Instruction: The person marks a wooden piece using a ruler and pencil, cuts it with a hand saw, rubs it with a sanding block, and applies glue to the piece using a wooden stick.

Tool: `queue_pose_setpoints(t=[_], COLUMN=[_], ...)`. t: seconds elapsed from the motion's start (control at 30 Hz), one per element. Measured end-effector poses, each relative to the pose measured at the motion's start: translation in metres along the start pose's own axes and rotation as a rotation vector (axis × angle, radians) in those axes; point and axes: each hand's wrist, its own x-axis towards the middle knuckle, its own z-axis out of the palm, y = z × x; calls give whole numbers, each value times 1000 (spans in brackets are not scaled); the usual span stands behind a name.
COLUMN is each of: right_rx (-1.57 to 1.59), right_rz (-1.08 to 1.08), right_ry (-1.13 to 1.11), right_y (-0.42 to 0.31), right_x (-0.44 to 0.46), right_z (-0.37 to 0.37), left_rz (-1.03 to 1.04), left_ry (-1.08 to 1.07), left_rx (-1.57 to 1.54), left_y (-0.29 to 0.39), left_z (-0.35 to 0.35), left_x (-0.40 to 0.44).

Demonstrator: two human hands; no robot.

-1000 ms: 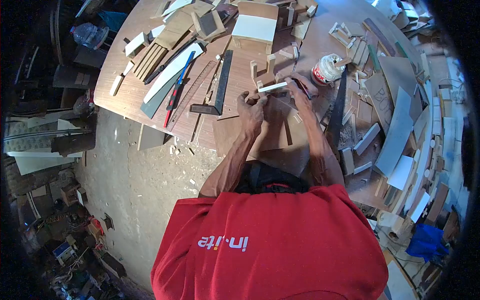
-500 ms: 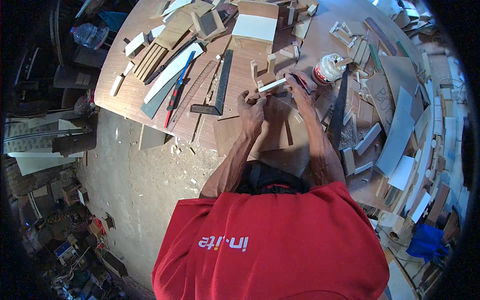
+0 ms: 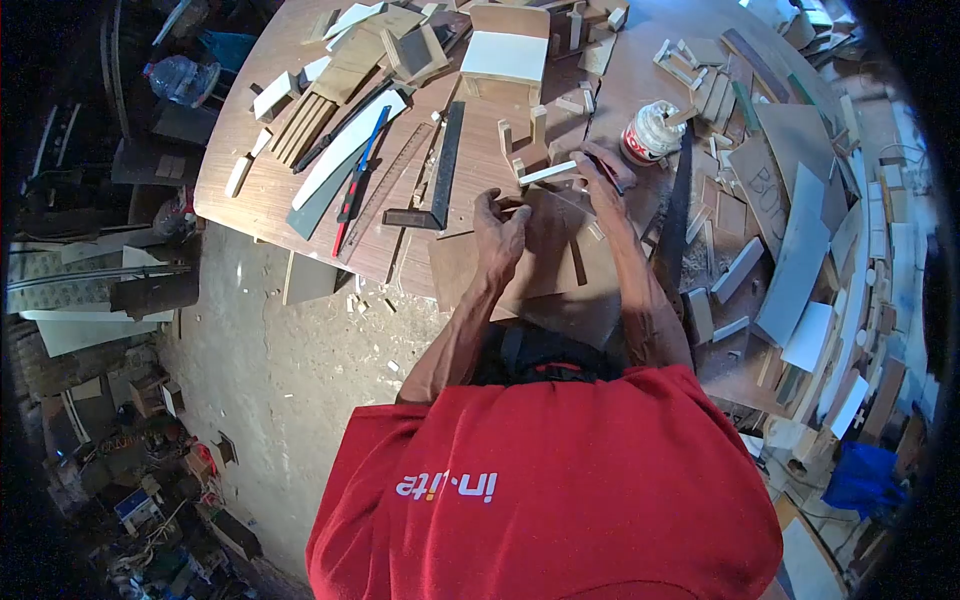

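Observation:
A small wooden frame with upright posts [image 3: 531, 150] stands on the table, with a white-faced strip [image 3: 548, 173] along its near side. My right hand [image 3: 606, 178] is at the strip's right end, its fingers bent. A thin dark stick-like object [image 3: 619, 186] shows in that hand; its kind is unclear. To the left of the frame, my left hand [image 3: 500, 228] is apart from it, fingers loosely curled and separated, holding nothing. Beneath both hands lies a brown board [image 3: 545, 255].
A glue jar [image 3: 655, 133] with a stick in it stands right of my right hand. Left are a try square [image 3: 446, 175], a clear ruler [image 3: 388, 185] and a blue-red cutter [image 3: 362, 175]. A small white-seated chair [image 3: 504, 58] stands behind. Wood offcuts [image 3: 740, 270] crowd the right.
My left hand has drawn back from the frame and its fingers have loosened. The right hand stays near the strip's right end. The view has shifted slightly.

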Motion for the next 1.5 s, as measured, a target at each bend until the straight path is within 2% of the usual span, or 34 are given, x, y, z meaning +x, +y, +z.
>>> queue_pose_setpoints(t=[0.07, 0.13, 0.43, 0.57, 0.77, 0.83, 0.87, 0.93, 0.97, 1.0, 1.07, 1.1, 1.13, 1.2, 1.27, 1.33, 1.4, 1.47, 1.5], right_rx=[-17, 29, 60, -1, 145, -39, -39, -81, -104, -104, -170, -224, -225, -216, -279, -48, -86, -497, -493], right_rz=[0, 23, 20, 10, 36, 39, 40, -16, -22, -18, -43, -131, -133, -166, -184, 144, 199, 1, -180], right_ry=[24, 35, 6, -52, -29, -50, -50, -66, -85, -76, -116, -123, -113, -42, -46, 137, 140, -51, 8], right_y=[-2, -1, 25, 27, 33, 20, 14, 0, -9, -8, -9, -13, -13, -8, -4, -13, -3, 11, 18], right_x=[-5, -10, 15, 19, 17, 9, 2, -17, -28, -34, -43, -48, -53, -62, -69, -87, -95, -105, -112], right_z=[-1, 1, 11, 10, 10, 2, 1, -4, -5, -8, -12, -13, -14, -17, -25, -28, -46, -67, -65], left_rz=[45, 249, 200, 144, 116, 370, 369, 744, 772, 772, 521, 379, 384, 631, 700, 761, 667, 708, 758], left_ry=[-20, 38, -8, 10, 24, 63, 63, 145, 130, 119, -308, -400, -409, -384, -371, -351, -511, -498, -467], left_rx=[130, 447, 251, 257, 290, 573, 574, 1006, 1135, 1135, 1132, 1040, 1040, 965, 978, 990, 911, 970, 1029], left_y=[-1, -2, -15, -11, -10, -8, -6, 13, 22, 24, 28, 31, 27, 12, 1, 3, 3, -6, -11], left_z=[-5, -9, -15, -14, -14, -16, -16, -9, -5, -5, -3, 1, 1, -2, -6, -10, -15, -15, -16], left_x=[-6, -11, 0, -5, -8, -13, -14, -21, -27, -28, -23, -22, -22, -24, -25, -29, -33, -40, -42])
